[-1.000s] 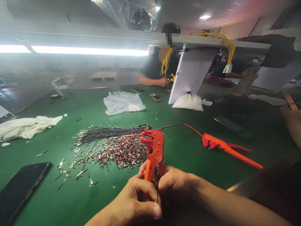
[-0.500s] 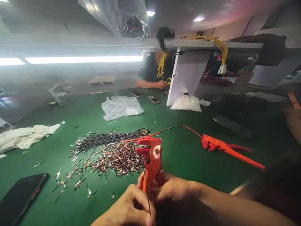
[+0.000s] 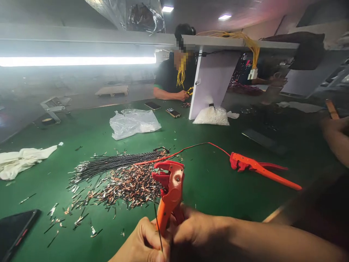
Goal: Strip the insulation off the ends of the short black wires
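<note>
Right hand [image 3: 199, 233] grips the orange stripper [image 3: 170, 189] upright, fingers wrapped round its handles; left hand [image 3: 144, 242] pinches a black wire [image 3: 157, 222] upright, close beside the tool

A: Where's the light from?
B: Mostly the long tube lamp [image 3: 79, 60] at left; it blows out white and throws a milky haze over that side. 2 ceiling panels [image 3: 225, 16] add little.
A: Sharpness?
B: The wire stripper [image 3: 169, 189] is crisp, shadows on the green table [image 3: 212, 189] faint. The left hand [image 3: 143, 243] and right hand [image 3: 192, 231] go soft near the lens, and straight edges bow toward the frame's corners. The right side is dim.
</note>
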Tool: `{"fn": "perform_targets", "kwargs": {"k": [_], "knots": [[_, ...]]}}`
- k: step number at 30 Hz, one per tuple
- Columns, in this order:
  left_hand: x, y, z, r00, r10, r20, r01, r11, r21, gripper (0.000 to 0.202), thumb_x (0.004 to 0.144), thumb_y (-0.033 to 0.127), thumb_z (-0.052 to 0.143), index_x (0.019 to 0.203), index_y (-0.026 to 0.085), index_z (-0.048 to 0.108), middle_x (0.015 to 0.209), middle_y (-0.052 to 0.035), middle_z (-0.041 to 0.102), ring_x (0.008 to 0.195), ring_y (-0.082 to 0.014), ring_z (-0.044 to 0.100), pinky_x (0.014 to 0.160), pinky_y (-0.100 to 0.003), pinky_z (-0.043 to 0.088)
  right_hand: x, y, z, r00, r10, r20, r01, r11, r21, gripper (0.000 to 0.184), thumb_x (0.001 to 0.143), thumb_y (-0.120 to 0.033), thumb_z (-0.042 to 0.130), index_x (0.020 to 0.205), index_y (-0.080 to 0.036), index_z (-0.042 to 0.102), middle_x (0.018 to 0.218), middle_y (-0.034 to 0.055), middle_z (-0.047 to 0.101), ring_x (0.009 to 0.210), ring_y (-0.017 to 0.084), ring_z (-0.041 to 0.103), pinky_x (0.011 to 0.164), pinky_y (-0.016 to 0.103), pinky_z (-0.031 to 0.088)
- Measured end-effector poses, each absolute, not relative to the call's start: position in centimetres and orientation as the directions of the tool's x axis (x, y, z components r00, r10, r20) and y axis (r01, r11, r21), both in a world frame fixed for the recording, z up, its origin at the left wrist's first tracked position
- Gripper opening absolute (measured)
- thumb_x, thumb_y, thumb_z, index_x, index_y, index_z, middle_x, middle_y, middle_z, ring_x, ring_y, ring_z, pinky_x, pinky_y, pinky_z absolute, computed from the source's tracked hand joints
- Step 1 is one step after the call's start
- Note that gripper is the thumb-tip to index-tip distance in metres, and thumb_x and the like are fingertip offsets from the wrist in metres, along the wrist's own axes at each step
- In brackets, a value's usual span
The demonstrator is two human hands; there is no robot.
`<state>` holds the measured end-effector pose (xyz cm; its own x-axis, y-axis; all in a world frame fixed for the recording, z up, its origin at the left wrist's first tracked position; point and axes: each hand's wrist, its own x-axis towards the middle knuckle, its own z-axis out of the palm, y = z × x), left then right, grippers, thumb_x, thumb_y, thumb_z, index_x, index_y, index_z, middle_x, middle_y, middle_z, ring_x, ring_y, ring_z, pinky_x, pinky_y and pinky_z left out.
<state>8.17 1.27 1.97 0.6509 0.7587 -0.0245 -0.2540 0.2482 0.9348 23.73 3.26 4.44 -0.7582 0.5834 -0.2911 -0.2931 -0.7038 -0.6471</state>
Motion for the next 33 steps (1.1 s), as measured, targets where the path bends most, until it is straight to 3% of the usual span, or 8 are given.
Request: {"fn": "perform_targets", "kwargs": {"k": [3, 7, 12, 17, 21, 25, 29, 33], "knots": [[8.2, 1.1, 0.1, 0.642, 0.766, -0.024, -0.329, 0.304, 0.894, 0.064, 0.054, 0.065, 0.081, 0.036, 0.013, 0.048, 0.039, 0.0016, 0.036, 0.042, -0.0048, 0.032, 0.042, -0.023, 0.026, 23.5, 3.2, 4.2, -0.750, 0.592, -0.297, -0.278, -0.689, -0.670, 0.020, 0.046, -0.011, 0.075, 0.064, -0.011, 0.065, 0.060, -0.0014, 0.060, 0.053, 0.008, 0.048, 0.051, 0.021, 0.033], [8.3, 0.8, -0.6, 0.653, 0.757, -0.028, -0.397, 0.373, 0.839, 0.065, 0.060, 0.054, 0.084, 0.033, 0.012, 0.043, 0.036, 0.0024, 0.035, 0.040, -0.0028, 0.031, 0.042, -0.021, 0.023, 23.8, 2.9, 4.7, -0.756, 0.555, -0.345, -0.241, -0.728, -0.642, 0.021, 0.046, -0.011, 0.073, 0.066, -0.010, 0.064, 0.063, -0.0009, 0.059, 0.056, 0.008, 0.050, 0.053, 0.021, 0.035], [8.0, 0.9, 0.8, 0.691, 0.722, -0.007, -0.434, 0.423, 0.795, 0.051, 0.058, 0.050, 0.086, 0.040, 0.011, 0.059, 0.041, 0.0006, 0.041, 0.042, -0.0044, 0.035, 0.044, -0.022, 0.025, 24.0, 2.9, 4.3, -0.785, 0.552, -0.281, -0.267, -0.711, -0.650, 0.017, 0.051, -0.011, 0.069, 0.067, -0.012, 0.064, 0.061, -0.0022, 0.058, 0.054, 0.007, 0.048, 0.051, 0.019, 0.034], [7.8, 1.3, 3.7, 0.669, 0.730, -0.138, -0.446, 0.543, 0.712, 0.032, 0.059, 0.046, 0.087, 0.057, 0.016, 0.076, 0.051, 0.0008, 0.043, 0.048, -0.0072, 0.043, 0.054, -0.026, 0.034, 24.4, 4.3, 4.7, -0.748, 0.601, -0.283, -0.285, -0.675, -0.680, 0.040, 0.049, -0.005, 0.063, 0.087, -0.017, 0.064, 0.067, -0.0039, 0.063, 0.056, 0.010, 0.055, 0.053, 0.018, 0.041], [7.7, 1.8, 5.5, 0.648, 0.744, -0.166, -0.424, 0.533, 0.732, 0.031, 0.056, 0.048, 0.089, 0.056, 0.020, 0.077, 0.069, -0.0042, 0.056, 0.064, -0.0121, 0.052, 0.062, -0.026, 0.040, 25.2, 5.7, 6.4, -0.739, 0.649, -0.179, -0.345, -0.594, -0.727, 0.053, 0.046, -0.006, 0.050, 0.096, -0.014, 0.066, 0.090, 0.0056, 0.072, 0.061, 0.013, 0.061, 0.059, 0.023, 0.048], [7.1, 2.2, 5.8, 0.675, 0.726, -0.131, -0.338, 0.462, 0.820, 0.031, 0.060, 0.051, 0.086, 0.057, 0.021, 0.078, 0.091, -0.0102, 0.065, 0.082, -0.0179, 0.056, 0.076, -0.030, 0.044, 26.3, 6.6, 7.8, -0.712, 0.697, -0.083, -0.540, -0.619, -0.570, 0.044, 0.058, -0.012, 0.048, 0.100, -0.016, 0.060, 0.099, 0.0124, 0.073, 0.085, 0.027, 0.068, 0.065, 0.034, 0.052], [6.5, 2.4, 5.6, 0.702, 0.704, -0.113, -0.330, 0.461, 0.824, 0.027, 0.061, 0.050, 0.085, 0.061, 0.024, 0.079, 0.105, -0.0103, 0.062, 0.092, -0.0201, 0.056, 0.078, -0.030, 0.046, 27.4, 7.4, 8.1, -0.616, 0.787, -0.008, -0.704, -0.555, -0.443, 0.028, 0.073, -0.013, 0.046, 0.099, -0.019, 0.056, 0.081, 0.0037, 0.068, 0.080, 0.022, 0.066, 0.073, 0.039, 0.053], [6.6, 2.4, 5.5, 0.760, 0.646, -0.068, -0.326, 0.471, 0.820, 0.024, 0.064, 0.049, 0.084, 0.066, 0.026, 0.080, 0.104, -0.0093, 0.063, 0.085, -0.0167, 0.059, 0.077, -0.029, 0.045, 27.4, 7.6, 7.6, -0.594, 0.803, 0.051, -0.724, -0.506, -0.468, 0.019, 0.085, -0.027, 0.043, 0.096, -0.018, 0.056, 0.073, 0.0040, 0.064, 0.067, 0.020, 0.062, 0.062, 0.038, 0.054]]}}
